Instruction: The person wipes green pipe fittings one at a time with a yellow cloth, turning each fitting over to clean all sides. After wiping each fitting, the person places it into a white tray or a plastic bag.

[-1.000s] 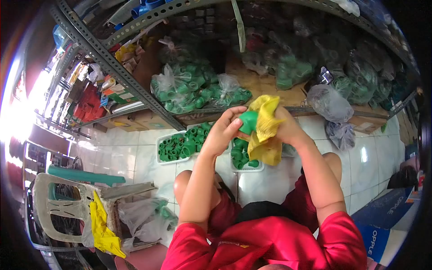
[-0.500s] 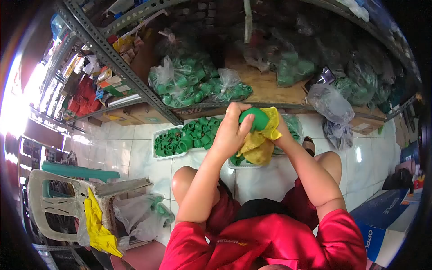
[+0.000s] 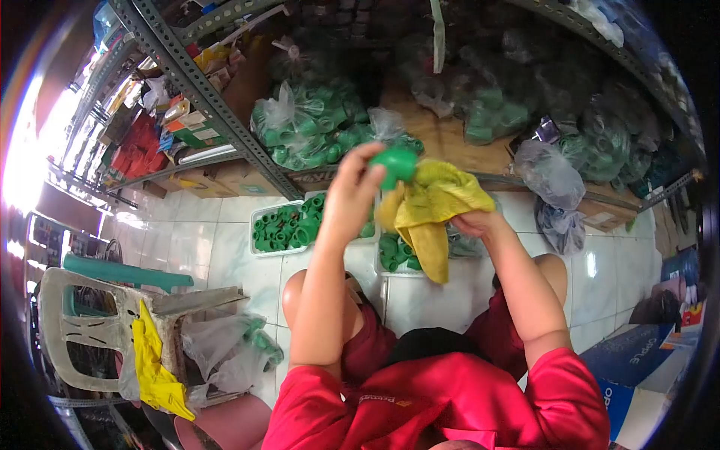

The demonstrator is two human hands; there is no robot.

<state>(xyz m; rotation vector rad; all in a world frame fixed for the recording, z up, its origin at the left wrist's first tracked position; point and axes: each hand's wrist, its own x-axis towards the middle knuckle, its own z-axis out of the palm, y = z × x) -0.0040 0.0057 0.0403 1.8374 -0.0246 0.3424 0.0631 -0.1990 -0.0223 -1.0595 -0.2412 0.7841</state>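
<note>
My left hand [image 3: 351, 196] is closed around a green plastic pipe fitting [image 3: 397, 166], lifted above the trays and a little blurred. My right hand [image 3: 478, 223] grips a yellow cloth [image 3: 439, 202], which hangs in folds and overlaps the fitting's right side in this view. Beneath my hands, green fittings [image 3: 279, 229] fill a white tray [image 3: 262, 252] on the floor. Another tray of green fittings [image 3: 391, 251] lies partly hidden behind the cloth, and a third is mostly covered by my left arm.
Clear bags of green fittings [image 3: 307, 124] sit on the low shelf ahead, behind its metal frame [image 3: 217, 105]. A worn plastic chair [image 3: 82, 322] with a yellow cloth [image 3: 155, 367] stands at left. Blue-and-white boxes [image 3: 630, 367] are at right.
My left hand has moved up and left with the fitting, tilting it. My right hand has drawn lower, and the cloth now hangs spread out rather than wrapped against the fitting.
</note>
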